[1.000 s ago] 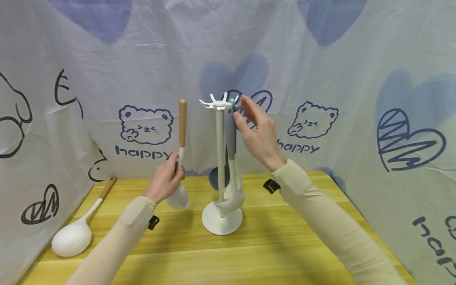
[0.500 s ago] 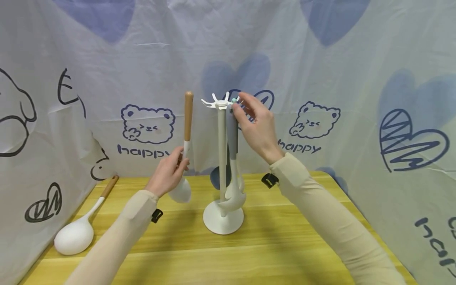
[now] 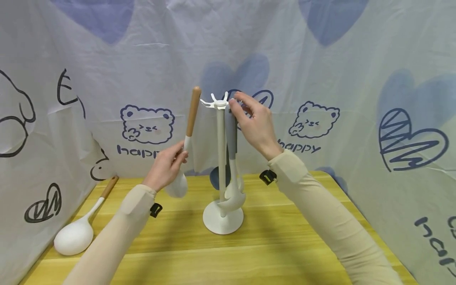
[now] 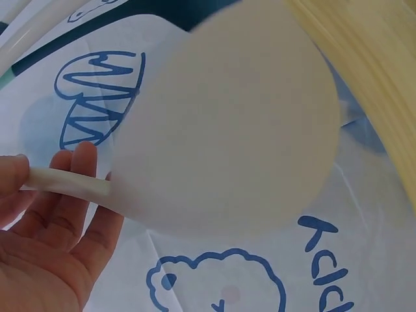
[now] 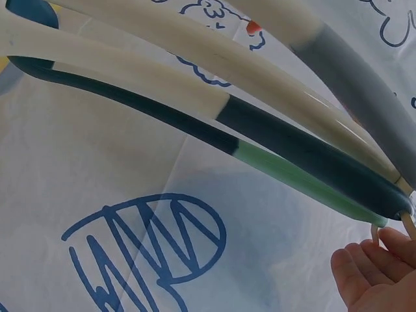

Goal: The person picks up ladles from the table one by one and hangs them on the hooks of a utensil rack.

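My left hand point(image 3: 165, 166) grips a white ladle by its neck, the wooden handle point(image 3: 194, 113) pointing up and leaning right toward a white utensil stand point(image 3: 221, 158). The pale round bowl point(image 4: 227, 130) of this ladle fills much of the left wrist view. At the top of the stand, my right hand point(image 3: 256, 124) has thumb and forefinger pinching around a hook. Hanging below it are a grey-handled ladle point(image 3: 231, 134), a dark-handled utensil point(image 5: 312, 159) and a green-handled one point(image 5: 292, 175). The fingers point(image 5: 364, 266) touch a hook tip in the right wrist view.
Another white ladle point(image 3: 73, 236) with a wooden handle lies at the table's left. A dark blue ladle bowl point(image 3: 215, 178) hangs behind the pole. Patterned cloth point(image 3: 149, 71) walls in the wooden table point(image 3: 285, 253) at the back and sides.
My left hand has lifted the ladle slightly, its handle tilting right and coming nearer the stand's hooks. My right hand has closed in on the hook, with its thumb now over the handle's end.
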Demonstrator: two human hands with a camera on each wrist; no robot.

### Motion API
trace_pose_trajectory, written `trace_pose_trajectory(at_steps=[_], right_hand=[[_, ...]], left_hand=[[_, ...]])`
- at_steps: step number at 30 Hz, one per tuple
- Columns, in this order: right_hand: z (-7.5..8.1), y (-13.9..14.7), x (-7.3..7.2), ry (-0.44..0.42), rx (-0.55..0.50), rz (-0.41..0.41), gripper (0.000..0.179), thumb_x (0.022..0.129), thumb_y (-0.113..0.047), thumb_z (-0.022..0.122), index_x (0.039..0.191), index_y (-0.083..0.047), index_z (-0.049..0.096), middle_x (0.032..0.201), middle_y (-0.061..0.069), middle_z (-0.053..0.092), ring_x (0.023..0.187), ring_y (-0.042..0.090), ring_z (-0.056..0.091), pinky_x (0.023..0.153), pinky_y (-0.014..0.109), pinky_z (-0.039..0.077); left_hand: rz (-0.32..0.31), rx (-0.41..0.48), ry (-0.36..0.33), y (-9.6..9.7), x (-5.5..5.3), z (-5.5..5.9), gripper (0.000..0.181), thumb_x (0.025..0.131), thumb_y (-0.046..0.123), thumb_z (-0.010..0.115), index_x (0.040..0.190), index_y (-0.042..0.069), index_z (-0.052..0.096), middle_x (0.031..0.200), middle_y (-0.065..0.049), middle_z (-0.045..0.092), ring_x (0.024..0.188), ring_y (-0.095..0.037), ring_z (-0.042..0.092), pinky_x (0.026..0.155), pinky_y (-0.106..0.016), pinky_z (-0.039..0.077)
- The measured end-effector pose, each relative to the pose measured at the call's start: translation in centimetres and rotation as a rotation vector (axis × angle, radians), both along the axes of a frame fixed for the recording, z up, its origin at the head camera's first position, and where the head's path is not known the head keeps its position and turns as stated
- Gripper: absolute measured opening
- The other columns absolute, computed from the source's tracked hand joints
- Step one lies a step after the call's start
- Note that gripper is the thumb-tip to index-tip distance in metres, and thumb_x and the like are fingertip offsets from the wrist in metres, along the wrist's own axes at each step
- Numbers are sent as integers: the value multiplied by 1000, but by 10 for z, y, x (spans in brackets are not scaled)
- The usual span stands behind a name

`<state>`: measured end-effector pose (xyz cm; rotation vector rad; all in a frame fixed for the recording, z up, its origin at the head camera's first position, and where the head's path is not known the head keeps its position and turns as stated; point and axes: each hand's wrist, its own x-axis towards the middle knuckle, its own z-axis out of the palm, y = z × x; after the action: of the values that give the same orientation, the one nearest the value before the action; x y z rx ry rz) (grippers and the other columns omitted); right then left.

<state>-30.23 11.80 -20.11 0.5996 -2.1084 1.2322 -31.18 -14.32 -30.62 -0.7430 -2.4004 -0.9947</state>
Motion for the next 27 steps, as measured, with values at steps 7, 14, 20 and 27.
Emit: trace_pose_trajectory(at_steps=[7, 14, 20, 27], right_hand=[[3, 2, -2, 50, 62, -46, 40, 99, -40, 53, 125, -13, 67, 138, 2, 60, 110, 18, 62, 94, 37, 52], [5, 1, 0, 30, 100, -64, 41, 99, -41, 52, 126, -13, 67, 140, 4, 59, 116, 20, 61, 98, 36, 51], [6, 1, 2, 31, 90, -54, 41, 100, -40, 51, 123, -11, 67, 140, 5, 59, 123, 21, 58, 101, 34, 51], [6, 2, 2, 19, 88, -48, 41, 100, -41, 51, 123, -11, 68, 141, 4, 58, 120, 21, 60, 100, 35, 51]], left_hand=[[-1, -26, -2, -4, -3, 6, 39, 103, 12, 50, 141, 8, 51, 96, -15, 69, 86, -28, 69, 80, -44, 60], [25, -62, -18, -8, -10, 14, 40, 103, 11, 49, 143, 10, 50, 95, -13, 68, 86, -27, 68, 77, -44, 59], [34, -69, -65, -8, -11, 22, 43, 104, 11, 46, 147, 13, 45, 101, -15, 69, 92, -31, 68, 80, -46, 58], [45, -80, -129, -5, -14, 26, 45, 105, 14, 45, 149, 18, 43, 107, -15, 67, 94, -29, 64, 78, -43, 56]])
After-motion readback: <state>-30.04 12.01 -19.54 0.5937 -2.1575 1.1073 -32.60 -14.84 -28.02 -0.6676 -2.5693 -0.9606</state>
